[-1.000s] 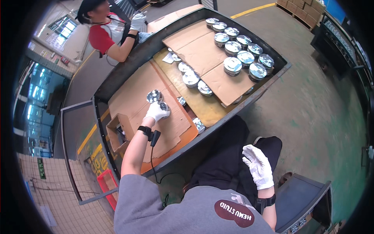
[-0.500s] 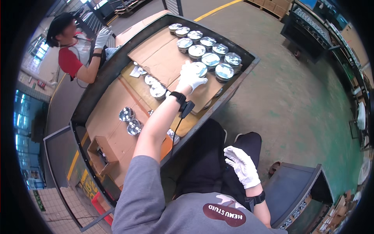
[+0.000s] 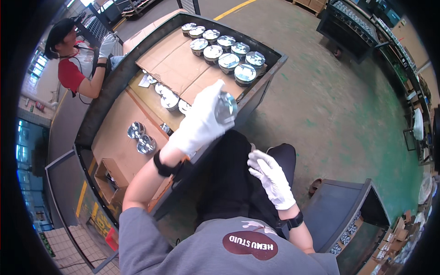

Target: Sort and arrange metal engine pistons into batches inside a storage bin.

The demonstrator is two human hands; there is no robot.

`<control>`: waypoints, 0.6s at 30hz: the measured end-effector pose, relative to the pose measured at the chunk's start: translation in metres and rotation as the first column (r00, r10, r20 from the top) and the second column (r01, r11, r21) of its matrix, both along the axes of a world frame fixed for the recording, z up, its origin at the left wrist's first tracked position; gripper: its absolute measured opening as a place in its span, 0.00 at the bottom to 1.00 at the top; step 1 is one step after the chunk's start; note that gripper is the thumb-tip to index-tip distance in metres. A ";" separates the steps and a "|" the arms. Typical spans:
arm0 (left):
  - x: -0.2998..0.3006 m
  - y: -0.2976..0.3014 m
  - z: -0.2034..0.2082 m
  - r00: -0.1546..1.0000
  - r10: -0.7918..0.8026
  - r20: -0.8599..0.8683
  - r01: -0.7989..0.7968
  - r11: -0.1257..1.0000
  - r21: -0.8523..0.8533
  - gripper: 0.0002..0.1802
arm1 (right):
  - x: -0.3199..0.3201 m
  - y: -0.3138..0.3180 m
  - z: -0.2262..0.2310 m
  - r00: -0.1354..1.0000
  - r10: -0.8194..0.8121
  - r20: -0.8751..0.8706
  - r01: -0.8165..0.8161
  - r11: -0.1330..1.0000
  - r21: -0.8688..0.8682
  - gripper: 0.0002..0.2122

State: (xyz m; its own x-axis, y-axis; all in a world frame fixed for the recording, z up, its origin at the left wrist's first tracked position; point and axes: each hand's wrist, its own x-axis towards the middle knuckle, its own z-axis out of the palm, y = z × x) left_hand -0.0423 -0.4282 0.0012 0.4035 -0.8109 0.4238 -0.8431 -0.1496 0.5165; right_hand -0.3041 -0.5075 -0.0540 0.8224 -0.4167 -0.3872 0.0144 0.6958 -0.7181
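Observation:
My left hand [image 3: 204, 114], in a white glove, is closed round a shiny metal piston [image 3: 226, 108], raised above the near right edge of the metal cart [image 3: 261, 82]. Beyond it, two rows of pistons [image 3: 213, 53] stand crown up on a cardboard sheet [image 3: 167, 62] inside the cart. My right hand [image 3: 271, 180], gloved too, hovers over my lap with nothing in it, its fingers stretched out and close to each other. More pistons [image 3: 169, 100] sit on a lower layer left of my left hand, and two pistons [image 3: 145, 144] lie together on cardboard nearer me.
An open cardboard box [image 3: 110, 179] stands in the cart's near left corner. Across the cart is a co-worker [image 3: 79, 59] with a gloved hand raised. A dark metal cabinet [image 3: 337, 206] holding more pistons is at my lower right. Another loaded cart [image 3: 346, 32] stands far right.
My left hand has lifted a piston off the near end of the rows and drawn it back toward me. My right hand stays over my lap. The whole view has shifted slightly.

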 end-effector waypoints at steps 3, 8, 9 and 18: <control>-0.058 0.028 0.029 0.995 -0.093 -0.032 0.093 0.996 -0.010 0.50 | 0.014 0.006 0.022 0.995 -0.094 0.024 0.094 0.996 0.010 0.27; -0.100 0.039 0.018 0.963 -0.269 0.011 0.269 0.963 0.010 0.49 | 0.004 0.011 0.025 0.996 -0.082 0.040 0.087 0.982 -0.170 0.30; -0.106 0.039 0.013 0.960 -0.278 0.016 0.278 0.960 0.014 0.50 | -0.001 0.012 0.027 0.998 -0.067 0.015 0.069 0.974 -0.218 0.30; -0.152 0.051 -0.030 0.446 0.048 -0.894 0.195 0.969 0.149 0.53 | -0.034 0.008 0.012 0.956 -0.288 0.051 0.286 0.957 0.042 0.27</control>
